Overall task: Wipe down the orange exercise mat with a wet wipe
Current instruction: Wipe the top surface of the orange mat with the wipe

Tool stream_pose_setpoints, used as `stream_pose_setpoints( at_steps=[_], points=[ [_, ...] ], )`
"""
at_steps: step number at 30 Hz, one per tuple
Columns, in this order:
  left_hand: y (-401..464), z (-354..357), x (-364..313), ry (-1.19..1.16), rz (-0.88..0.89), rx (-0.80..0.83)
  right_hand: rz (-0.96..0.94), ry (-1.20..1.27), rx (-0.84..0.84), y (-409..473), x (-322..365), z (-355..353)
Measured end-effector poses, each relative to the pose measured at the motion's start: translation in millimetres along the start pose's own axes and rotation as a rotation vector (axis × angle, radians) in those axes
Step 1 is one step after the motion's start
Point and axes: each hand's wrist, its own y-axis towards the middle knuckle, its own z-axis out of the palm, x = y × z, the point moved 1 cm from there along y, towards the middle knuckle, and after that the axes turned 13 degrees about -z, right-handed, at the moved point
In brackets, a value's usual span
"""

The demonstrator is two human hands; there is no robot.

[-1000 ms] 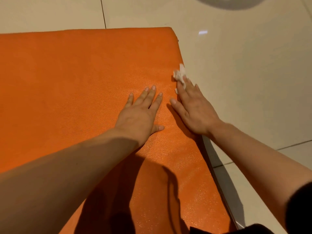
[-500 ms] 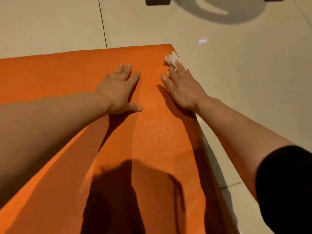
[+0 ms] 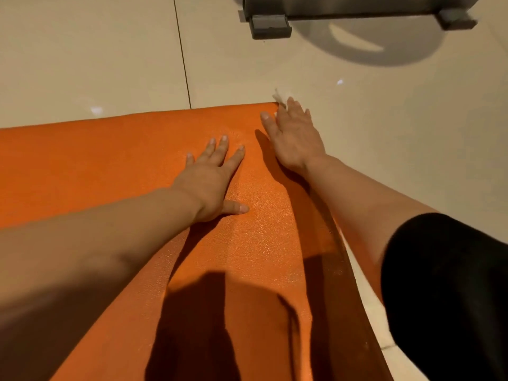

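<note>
Head view looks down on the orange exercise mat (image 3: 115,171), spread across the tiled floor (image 3: 96,59). Her left hand (image 3: 211,182) lies flat on it, fingers straight and spread. Her right hand (image 3: 295,136), fingers extended, presses a crumpled white wet wipe (image 3: 279,97) at the mat's far right corner, the wipe poking past her fingertips.

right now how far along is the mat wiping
Done, apparently: the strip of mat nearest the person has a faint damp sheen along the right side. In hand: the right hand presses the wipe flat at the far right corner, and the left hand lies flat on the mat beside it. Left: the wide stretch of mat to the left shows no such sheen.
</note>
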Motion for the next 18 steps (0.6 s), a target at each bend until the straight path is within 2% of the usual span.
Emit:
stream_pose_setpoints(
  at_steps=[6, 8, 10, 12, 15, 18],
  points=[
    [-1, 2, -2, -0.018, 0.004, -0.005, -0.212, -0.017, 0.086, 14, 23, 2],
    [-1, 1, -1, -0.024, 0.006, 0.004, -0.182, -0.057, 0.064, 12, 8, -2],
    [-1, 0, -1, -0.017, 0.002, 0.012, -0.072, -0.072, 0.045, 11, -1, -5],
    [-1, -2, -3, -0.002, -0.003, 0.013, -0.012, -0.109, 0.062, 14, 11, -1],
    [-1, -4, -4, 0.015, -0.014, 0.017, -0.127, -0.013, 0.091, 17, 48, 10],
    [-3, -5, -5, 0.021, -0.028, 0.021, -0.178, 0.016, 0.091, 12, 41, 8]
  ],
)
